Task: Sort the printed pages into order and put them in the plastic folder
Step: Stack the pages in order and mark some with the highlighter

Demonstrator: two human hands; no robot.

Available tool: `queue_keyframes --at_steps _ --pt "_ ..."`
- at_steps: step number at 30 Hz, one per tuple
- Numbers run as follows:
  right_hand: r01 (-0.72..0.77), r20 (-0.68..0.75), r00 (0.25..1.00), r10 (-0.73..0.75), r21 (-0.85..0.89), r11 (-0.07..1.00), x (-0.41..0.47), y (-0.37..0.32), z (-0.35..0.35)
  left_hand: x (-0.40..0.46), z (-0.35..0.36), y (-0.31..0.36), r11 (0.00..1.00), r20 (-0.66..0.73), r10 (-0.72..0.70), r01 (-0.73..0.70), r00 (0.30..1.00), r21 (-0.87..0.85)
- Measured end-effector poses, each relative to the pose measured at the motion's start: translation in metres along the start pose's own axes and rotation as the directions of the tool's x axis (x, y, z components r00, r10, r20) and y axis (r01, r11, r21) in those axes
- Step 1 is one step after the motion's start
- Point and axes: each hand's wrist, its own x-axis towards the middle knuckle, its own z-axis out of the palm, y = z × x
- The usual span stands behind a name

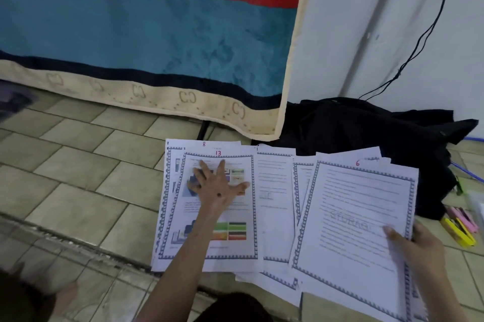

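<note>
Printed pages with blue patterned borders lie spread on the tiled floor. My left hand (217, 185) presses flat, fingers spread, on the page numbered 13 (230, 243), which has colour pictures and lies on top of page 8 (171, 190). My right hand (416, 245) grips the right edge of a stack whose top sheet is page 6 (351, 217), a text page with a faint "STORAGE" watermark. More pages (275, 203) lie between the two piles. No plastic folder shows in view.
A blue and red mattress (146, 33) leans behind the pages. A black cloth (366, 125) lies by the white wall with a cable (419, 41) hanging. Yellow and pink highlighters (461, 227) lie at the right. My knee (235, 308) is below.
</note>
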Motion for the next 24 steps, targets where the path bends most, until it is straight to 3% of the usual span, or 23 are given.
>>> queue_keyframes --at_steps 3,6,8,10,12,15,20,24 --pt "-0.057 0.052 0.997 0.057 0.002 0.998 0.001 -0.010 -0.001 0.002 -0.009 -0.007 0.997 0.027 -0.031 0.029 0.999 0.078" --pt "-0.072 0.069 0.995 0.073 -0.009 0.997 0.008 -0.014 0.002 0.007 -0.019 -0.019 0.997 -0.143 -0.005 -0.005 0.990 -0.073" --pt "-0.012 0.038 0.999 0.014 -0.044 0.999 0.010 -0.018 0.010 0.015 -0.028 -0.031 0.970 -0.308 -0.193 0.134 0.931 -0.202" --pt "0.057 -0.012 0.998 -0.058 -0.049 0.997 0.015 -0.019 0.020 0.022 -0.038 -0.042 0.873 -0.305 -0.438 0.320 0.846 -0.367" --pt "0.113 -0.047 0.992 -0.117 -0.084 0.990 0.019 -0.019 0.030 0.028 -0.044 -0.053 0.822 -0.270 -0.519 0.387 0.811 -0.418" --pt "0.137 -0.028 0.990 -0.141 -0.113 0.984 0.023 -0.015 0.046 0.029 -0.056 -0.056 0.798 -0.280 -0.511 0.327 0.813 -0.507" --pt "0.102 -0.027 0.994 -0.104 -0.083 0.991 0.028 -0.001 0.057 0.025 -0.083 -0.047 0.666 -0.267 -0.446 0.117 0.854 -0.737" --pt "0.096 -0.041 0.994 -0.099 -0.073 0.993 0.030 0.001 0.059 0.016 -0.112 -0.036 0.760 -0.501 -0.470 0.044 0.727 -0.649"
